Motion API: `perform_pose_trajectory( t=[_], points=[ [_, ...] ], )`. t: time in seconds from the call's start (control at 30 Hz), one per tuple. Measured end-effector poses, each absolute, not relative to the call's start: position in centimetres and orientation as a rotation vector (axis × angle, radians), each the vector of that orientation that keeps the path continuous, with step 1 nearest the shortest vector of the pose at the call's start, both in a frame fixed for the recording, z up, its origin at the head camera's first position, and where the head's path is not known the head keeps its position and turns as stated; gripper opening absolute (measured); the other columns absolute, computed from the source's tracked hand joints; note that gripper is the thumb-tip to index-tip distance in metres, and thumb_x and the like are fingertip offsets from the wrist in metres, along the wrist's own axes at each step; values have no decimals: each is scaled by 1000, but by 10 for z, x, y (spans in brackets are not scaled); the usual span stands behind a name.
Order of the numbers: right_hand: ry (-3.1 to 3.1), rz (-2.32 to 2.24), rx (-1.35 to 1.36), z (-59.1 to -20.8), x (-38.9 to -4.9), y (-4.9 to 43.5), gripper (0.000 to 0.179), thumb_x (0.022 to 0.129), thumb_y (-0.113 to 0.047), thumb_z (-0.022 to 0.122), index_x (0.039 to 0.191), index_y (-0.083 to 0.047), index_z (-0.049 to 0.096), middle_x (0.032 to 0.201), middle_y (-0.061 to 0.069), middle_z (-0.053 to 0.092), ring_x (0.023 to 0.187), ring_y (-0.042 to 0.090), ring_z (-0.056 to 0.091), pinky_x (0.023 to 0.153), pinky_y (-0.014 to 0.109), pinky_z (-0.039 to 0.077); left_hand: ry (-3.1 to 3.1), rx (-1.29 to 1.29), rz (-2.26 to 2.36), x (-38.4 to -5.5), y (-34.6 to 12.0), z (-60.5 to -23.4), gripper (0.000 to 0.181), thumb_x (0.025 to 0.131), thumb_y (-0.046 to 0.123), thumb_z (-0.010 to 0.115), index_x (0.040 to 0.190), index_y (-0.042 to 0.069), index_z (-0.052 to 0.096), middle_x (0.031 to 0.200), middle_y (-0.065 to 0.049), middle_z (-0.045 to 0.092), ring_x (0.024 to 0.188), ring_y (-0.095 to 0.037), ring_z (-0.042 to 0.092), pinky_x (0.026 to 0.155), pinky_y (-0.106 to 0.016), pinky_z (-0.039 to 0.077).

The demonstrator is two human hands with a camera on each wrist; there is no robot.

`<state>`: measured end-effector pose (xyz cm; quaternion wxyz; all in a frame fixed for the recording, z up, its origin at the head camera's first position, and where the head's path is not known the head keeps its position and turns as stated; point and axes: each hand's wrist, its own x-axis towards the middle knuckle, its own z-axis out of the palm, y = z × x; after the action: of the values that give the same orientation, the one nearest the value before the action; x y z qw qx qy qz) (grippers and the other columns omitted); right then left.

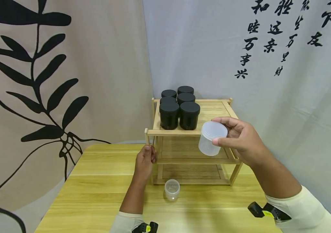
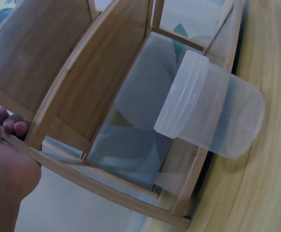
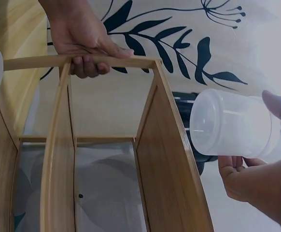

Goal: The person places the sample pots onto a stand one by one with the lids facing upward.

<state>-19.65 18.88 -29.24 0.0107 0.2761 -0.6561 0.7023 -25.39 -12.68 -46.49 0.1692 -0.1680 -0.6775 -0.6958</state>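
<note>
My right hand (image 1: 245, 140) holds a translucent plastic jar (image 1: 208, 145) with a white lid, thumb on one side and fingers on the other. It is raised in front of the wooden three-tier shelf (image 1: 215, 110), near the top tier's front edge. At the rack's left side, my left hand (image 1: 144, 163) grips the front upright, and its fingers curl round the wood in the right wrist view. A second translucent jar (image 1: 172, 191) with a lid stands upright on the table, just before the lowest tier; the left wrist view shows this lidded jar (image 2: 213, 108) up close.
Several black lidded jars (image 1: 169, 116) stand in two rows on the left part of the top tier. The wooden table (image 1: 104, 184) extends left and forward of the rack. Behind hang a curtain with black leaves (image 1: 52, 71) and a pale curtain with dark writing (image 1: 200, 48).
</note>
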Motion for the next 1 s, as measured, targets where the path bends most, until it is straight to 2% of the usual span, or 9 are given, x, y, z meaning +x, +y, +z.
perform_pose_trajectory(
  t=[0.37,0.73,1.0],
  points=[
    [-1968,2219,849,-283,-216,195,46,97,21,60,135,-5,68,126,8,63,107,14,67,92,24,61,-1912,-474,-1987,-254,-128,-465,75,112,61,26,95,-9,46,75,-2,37,69,-10,39,69,-24,37],
    [-1934,2258,741,-264,-228,196,42,97,20,63,130,-5,70,129,9,61,110,15,64,93,20,58,-1918,-455,-2006,-253,-128,-465,77,110,64,26,96,-9,48,76,-2,37,70,-9,38,68,-23,37],
    [-1943,2268,538,-245,-240,188,36,99,15,66,131,0,62,135,10,54,123,20,55,98,15,55,-1922,-451,-1989,-252,-128,-464,76,110,63,26,95,-8,48,76,-3,38,70,-9,39,68,-24,37]
  ],
)
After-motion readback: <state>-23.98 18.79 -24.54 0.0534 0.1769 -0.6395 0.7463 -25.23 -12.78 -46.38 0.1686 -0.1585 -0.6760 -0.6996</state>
